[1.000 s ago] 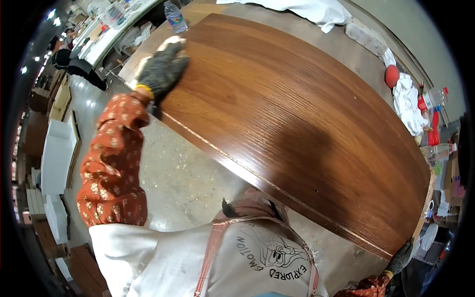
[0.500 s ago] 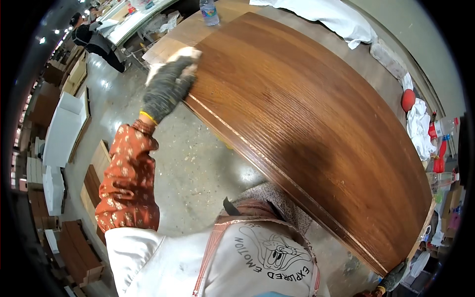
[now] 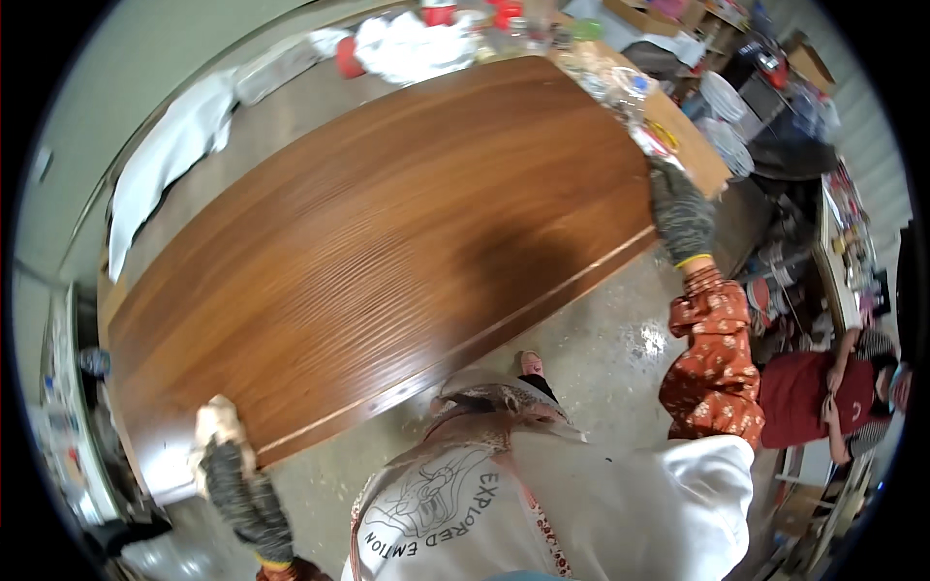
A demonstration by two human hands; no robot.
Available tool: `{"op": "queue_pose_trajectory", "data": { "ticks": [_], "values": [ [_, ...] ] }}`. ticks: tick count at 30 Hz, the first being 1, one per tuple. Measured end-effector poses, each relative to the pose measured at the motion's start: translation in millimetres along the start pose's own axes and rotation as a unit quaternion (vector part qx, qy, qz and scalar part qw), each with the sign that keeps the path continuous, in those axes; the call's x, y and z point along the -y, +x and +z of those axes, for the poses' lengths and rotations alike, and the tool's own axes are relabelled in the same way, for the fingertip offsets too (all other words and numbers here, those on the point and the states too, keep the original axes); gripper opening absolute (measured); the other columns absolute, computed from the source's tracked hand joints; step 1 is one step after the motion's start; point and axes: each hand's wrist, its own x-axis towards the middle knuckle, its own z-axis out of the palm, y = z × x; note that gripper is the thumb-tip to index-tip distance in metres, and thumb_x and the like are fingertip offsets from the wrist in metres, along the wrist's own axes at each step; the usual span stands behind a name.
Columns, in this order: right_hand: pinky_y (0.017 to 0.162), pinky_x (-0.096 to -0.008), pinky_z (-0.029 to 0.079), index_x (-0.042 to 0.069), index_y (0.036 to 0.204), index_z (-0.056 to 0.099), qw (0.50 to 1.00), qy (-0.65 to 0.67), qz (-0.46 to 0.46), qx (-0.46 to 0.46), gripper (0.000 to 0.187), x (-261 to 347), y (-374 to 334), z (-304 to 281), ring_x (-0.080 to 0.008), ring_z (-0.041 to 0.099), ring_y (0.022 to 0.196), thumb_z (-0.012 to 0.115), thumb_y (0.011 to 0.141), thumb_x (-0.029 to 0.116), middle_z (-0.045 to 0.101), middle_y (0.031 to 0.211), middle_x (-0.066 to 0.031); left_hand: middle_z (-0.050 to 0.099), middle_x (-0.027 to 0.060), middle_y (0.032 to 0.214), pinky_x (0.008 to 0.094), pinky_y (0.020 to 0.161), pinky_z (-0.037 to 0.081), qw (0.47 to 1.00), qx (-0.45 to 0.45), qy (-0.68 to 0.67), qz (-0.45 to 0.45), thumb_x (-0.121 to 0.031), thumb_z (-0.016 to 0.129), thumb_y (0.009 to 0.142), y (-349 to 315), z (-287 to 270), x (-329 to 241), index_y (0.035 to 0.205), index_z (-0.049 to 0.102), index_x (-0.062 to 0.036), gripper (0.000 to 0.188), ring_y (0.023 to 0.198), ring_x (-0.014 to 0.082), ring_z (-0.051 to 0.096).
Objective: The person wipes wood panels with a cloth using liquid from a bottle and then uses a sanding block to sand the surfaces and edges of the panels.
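Observation:
A large brown wooden panel (image 3: 387, 213) with visible grain and a pale strip along its near edge lies flat in front of me. At its near left corner, my left hand (image 3: 245, 499) in a dark grey knitted glove is closed on a cream cloth (image 3: 218, 423), which rests on the panel's surface. My right hand (image 3: 681, 213), in a matching glove, grips the panel's right edge near the near right corner. Some of its fingers are hidden along that edge.
White cloths (image 3: 412, 46), a red round object (image 3: 349, 58) and bottles (image 3: 635, 92) line the table's far side. A water bottle (image 3: 95, 362) stands past the panel's left end. At the right, a person in a dark red apron (image 3: 809, 397) is near cluttered shelves.
My view has swung to the right, bringing the panel's right end and my right arm into sight. The left hand with the cloth stays at the panel's left end.

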Motion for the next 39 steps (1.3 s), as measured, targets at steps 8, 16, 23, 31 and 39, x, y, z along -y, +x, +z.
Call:
{"op": "queue_pose_trajectory", "data": {
  "ticks": [8,16,23,31,39],
  "values": [
    [0.081,-0.0371,0.05,0.006,0.112,0.062,0.956,0.27,-0.102,-0.042,0.024,-44.9,-13.4,12.9,-0.033,0.063,0.093,0.053,0.092,0.016,0.065,0.101,-0.0179,0.044,0.0125,0.137,0.0281,0.101,0.034,0.972,-0.072,-0.147,-0.169,-0.007,0.044,0.095,47.8,39.2,-78.0,0.131,0.045,0.0033,0.037,0.122,0.02,0.044],
    [0.084,-0.033,0.049,0.0,0.113,0.06,0.894,0.429,-0.089,0.094,0.027,-111.5,-3.1,34.9,-0.0247,0.063,0.093,0.054,0.092,0.015,0.065,0.101,-0.0168,0.048,0.0164,0.134,0.0462,0.107,0.03,0.977,0.128,0.105,0.132,-0.023,0.061,0.085,101.2,138.1,-300.6,0.131,0.048,-0.0045,0.051,0.125,0.0364,0.042],
    [0.081,-0.0324,0.049,0.001,0.114,0.059,0.879,0.471,0.006,0.077,0.026,-156.7,34.7,60.0,-0.0221,0.064,0.089,0.057,0.089,0.008,0.067,0.099,-0.0144,0.041,0.007,0.142,0.0462,0.109,0.026,0.911,0.156,0.064,0.377,-0.039,0.05,0.089,138.1,210.8,-413.0,0.134,0.048,-0.0175,0.05,0.132,0.0297,0.034],
    [0.077,-0.0346,0.051,0.002,0.111,0.061,0.91,0.408,-0.03,0.07,0.028,-159.2,38.4,87.2,-0.0257,0.065,0.086,0.063,0.086,0.015,0.066,0.099,-0.0163,0.048,0.0092,0.136,0.0436,0.109,0.027,0.965,0.174,0.009,0.196,-0.021,0.062,0.083,126.7,151.6,-325.4,0.127,0.053,-0.012,0.046,0.13,0.0281,0.04],
    [0.086,-0.0429,0.047,0.011,0.123,0.053,0.979,0.125,-0.158,0.024,0.048,-122.6,66.9,100.4,-0.0341,0.058,0.098,0.065,0.079,0.027,0.058,0.114,-0.0146,0.054,0.0125,0.126,0.0319,0.097,0.04,0.986,-0.007,-0.086,-0.145,0.001,0.051,0.088,81.4,102.7,-204.9,0.129,0.05,-0.002,0.04,0.114,0.0219,0.052]
  ]
}}
